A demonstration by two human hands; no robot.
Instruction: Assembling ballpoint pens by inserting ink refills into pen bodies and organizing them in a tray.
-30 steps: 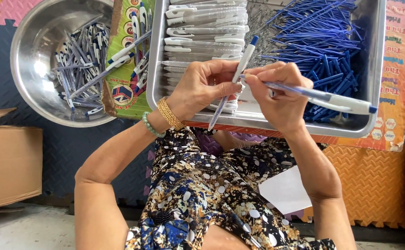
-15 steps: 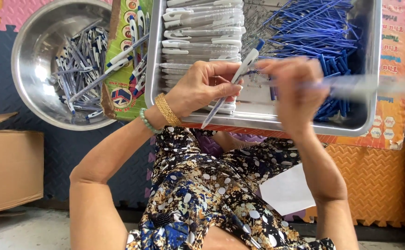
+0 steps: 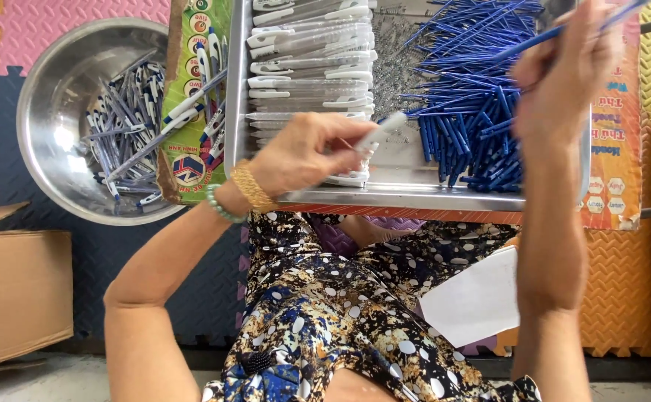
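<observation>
Your left hand [image 3: 303, 152] pinches a white pen barrel [image 3: 380, 130] at frame centre, over the metal tray [image 3: 415, 195] — your right hand [image 3: 563, 71], upper right, grips a blue refill [image 3: 534, 41] lifted above the blue pile [image 3: 474, 112].

We were looking at a home set up for piecework, a floor-level pen-assembly spot rather than a factory: coloured interlocking foam mats [image 3: 57, 30] covered the floor, and the worker sat on them in a patterned house dress [image 3: 325, 320]. A metal tray [image 3: 415, 195] held sorted white pen barrels [image 3: 310, 52] and blue refills [image 3: 467, 97], a steel bowl [image 3: 50, 97] held finished pens [image 3: 128, 134], and a plain cardboard box [image 3: 24, 294] stood beside
</observation>
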